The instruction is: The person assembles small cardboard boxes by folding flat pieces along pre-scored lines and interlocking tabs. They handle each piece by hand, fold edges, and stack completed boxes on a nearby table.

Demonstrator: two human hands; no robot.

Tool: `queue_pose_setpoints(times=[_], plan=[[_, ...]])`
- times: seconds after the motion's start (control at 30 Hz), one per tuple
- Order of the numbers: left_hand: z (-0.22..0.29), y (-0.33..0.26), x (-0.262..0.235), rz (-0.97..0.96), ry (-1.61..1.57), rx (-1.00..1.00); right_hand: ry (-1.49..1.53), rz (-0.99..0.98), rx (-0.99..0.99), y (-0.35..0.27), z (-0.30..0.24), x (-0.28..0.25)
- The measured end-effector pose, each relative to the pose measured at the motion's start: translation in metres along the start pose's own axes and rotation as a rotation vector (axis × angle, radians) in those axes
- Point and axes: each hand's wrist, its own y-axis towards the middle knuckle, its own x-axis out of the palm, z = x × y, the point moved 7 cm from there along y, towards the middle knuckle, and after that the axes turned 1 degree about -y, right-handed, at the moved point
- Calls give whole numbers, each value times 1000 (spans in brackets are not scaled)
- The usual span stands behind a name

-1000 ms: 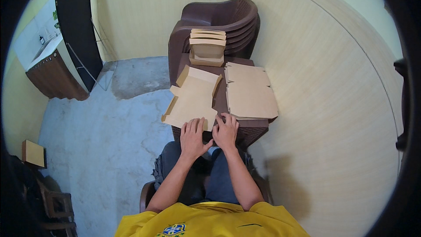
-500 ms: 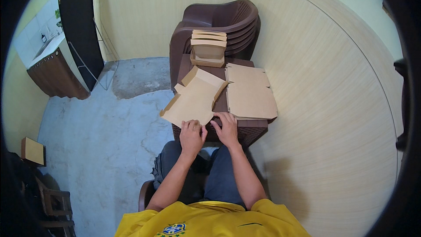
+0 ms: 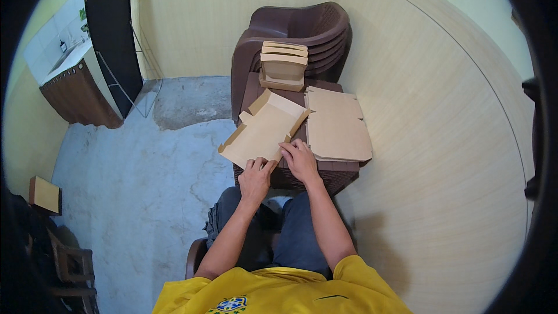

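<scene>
A partly folded brown cardboard box (image 3: 260,129) lies at a slant on the brown table, some of its side flaps raised. My left hand (image 3: 255,179) is closed on its near edge, fingers curled over the cardboard and the thumb toward the right corner. At the near right side my right hand (image 3: 301,161) pinches a flap between thumb and fingers. To the right is a stack of flat cardboard blanks (image 3: 337,125) with notched edges. Several folded cardboard boxes (image 3: 283,67) are piled at the table's far end.
Stacked brown plastic chairs (image 3: 296,26) stand behind the brown table (image 3: 253,88). A wood-patterned wall (image 3: 430,139) rises close on the right. On the left are the bluish floor (image 3: 133,197), a curtained sink counter (image 3: 78,96) and a thin metal frame (image 3: 119,84).
My right hand has moved up along the box's right side and now pinches the flap there. My left hand stays at the near edge. The whole view has shifted slightly.
</scene>
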Motion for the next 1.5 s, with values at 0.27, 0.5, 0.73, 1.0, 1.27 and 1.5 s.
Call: queue_pose_setpoints(times=[0.27, 0.5, 0.73, 1.0, 1.27, 1.5], plan=[[-3, -3, 6, 14, -38, -1, -30, 181, 85, -4, 0, 4], [-18, -5, 16, 52, -242, -116, -97, 125, 354, -6, 12, 15], [-24, 2, 25, -15, -276, -223, -109, 160, 431, 0, 13, 7], [-24, 9, 17, -72, -278, -78, -197, 144, 568, 15, 15, 15], [-16, -10, 11, -67, -203, -52, -207, 276, 269, 1, 1, 14], [-1, -20, 4, -117, -126, -44, -110, 152, 312, -3, 3, 11]])
